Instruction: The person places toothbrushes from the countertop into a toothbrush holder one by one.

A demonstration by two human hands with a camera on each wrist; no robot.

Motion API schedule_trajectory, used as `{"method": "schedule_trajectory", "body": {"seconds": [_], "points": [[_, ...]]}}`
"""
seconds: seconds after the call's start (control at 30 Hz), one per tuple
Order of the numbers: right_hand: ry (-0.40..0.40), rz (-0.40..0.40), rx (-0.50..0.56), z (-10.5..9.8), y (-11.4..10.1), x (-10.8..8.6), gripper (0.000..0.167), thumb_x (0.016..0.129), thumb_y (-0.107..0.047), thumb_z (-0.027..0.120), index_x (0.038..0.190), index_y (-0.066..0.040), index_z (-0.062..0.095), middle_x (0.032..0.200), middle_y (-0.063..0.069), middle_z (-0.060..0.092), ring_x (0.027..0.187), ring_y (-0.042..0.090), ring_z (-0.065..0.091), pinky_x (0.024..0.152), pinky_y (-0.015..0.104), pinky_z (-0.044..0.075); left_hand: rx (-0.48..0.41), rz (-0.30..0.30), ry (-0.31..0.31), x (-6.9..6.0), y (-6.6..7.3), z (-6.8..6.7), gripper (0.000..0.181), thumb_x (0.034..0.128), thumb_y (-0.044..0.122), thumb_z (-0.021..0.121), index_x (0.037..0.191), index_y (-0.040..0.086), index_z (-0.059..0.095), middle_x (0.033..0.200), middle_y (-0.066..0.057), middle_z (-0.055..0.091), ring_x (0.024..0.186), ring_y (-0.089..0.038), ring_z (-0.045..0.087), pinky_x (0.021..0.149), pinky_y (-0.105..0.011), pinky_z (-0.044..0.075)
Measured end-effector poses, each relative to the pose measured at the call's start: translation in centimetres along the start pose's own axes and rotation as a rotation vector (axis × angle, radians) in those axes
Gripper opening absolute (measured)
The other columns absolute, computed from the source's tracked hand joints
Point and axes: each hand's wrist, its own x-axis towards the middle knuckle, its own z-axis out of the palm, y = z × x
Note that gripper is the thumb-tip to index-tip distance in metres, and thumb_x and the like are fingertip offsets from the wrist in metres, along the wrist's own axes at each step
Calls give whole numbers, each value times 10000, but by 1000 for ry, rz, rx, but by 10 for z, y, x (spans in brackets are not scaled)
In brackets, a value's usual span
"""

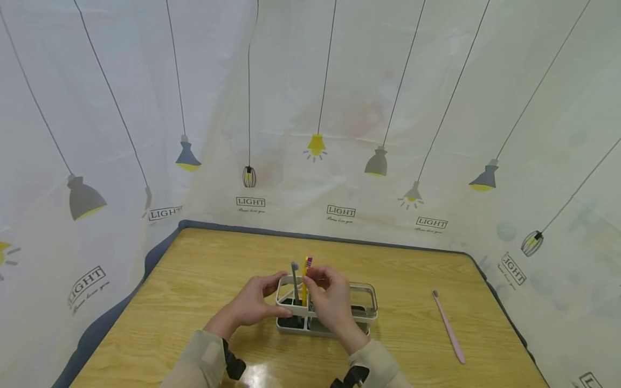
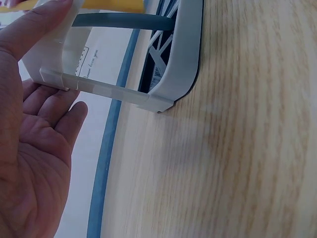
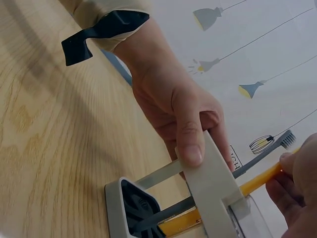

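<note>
A white toothbrush holder (image 1: 366, 318) with a dark base stands on the table. My left hand (image 1: 252, 302) grips its left end, thumb on the near side of the upper rim (image 3: 213, 188) and fingers behind it. A grey toothbrush (image 1: 295, 280) stands in the left compartment, bristles up. Beside it, a yellow toothbrush (image 1: 304, 291) with purple and white bristles reaches down into the same part of the holder. My right hand (image 1: 333, 302) pinches the yellow one near its head, between thumb and fingers. In the left wrist view, my left hand (image 2: 39, 148) holds the holder's rim.
A pink toothbrush (image 1: 450, 328) lies on the wooden table (image 1: 204, 269) to the right of the holder. A pale sheet printed with hanging lamps surrounds the table's back and sides. Dark wrist straps are on both sleeves.
</note>
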Motion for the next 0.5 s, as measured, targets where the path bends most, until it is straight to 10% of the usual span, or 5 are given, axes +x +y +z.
{"method": "schedule_trajectory", "body": {"seconds": [0.5], "points": [[-129, 78, -27, -13, 9, -6, 50, 956, -10, 784, 996, -20, 755, 955, 56, 742, 880, 213, 744, 778, 263, 634, -15, 7, -5, 0, 1, 1, 1006, 833, 337, 939, 1613, -4, 402, 1649, -168, 391, 1468, -388, 439, 1181, -495, 394]]}}
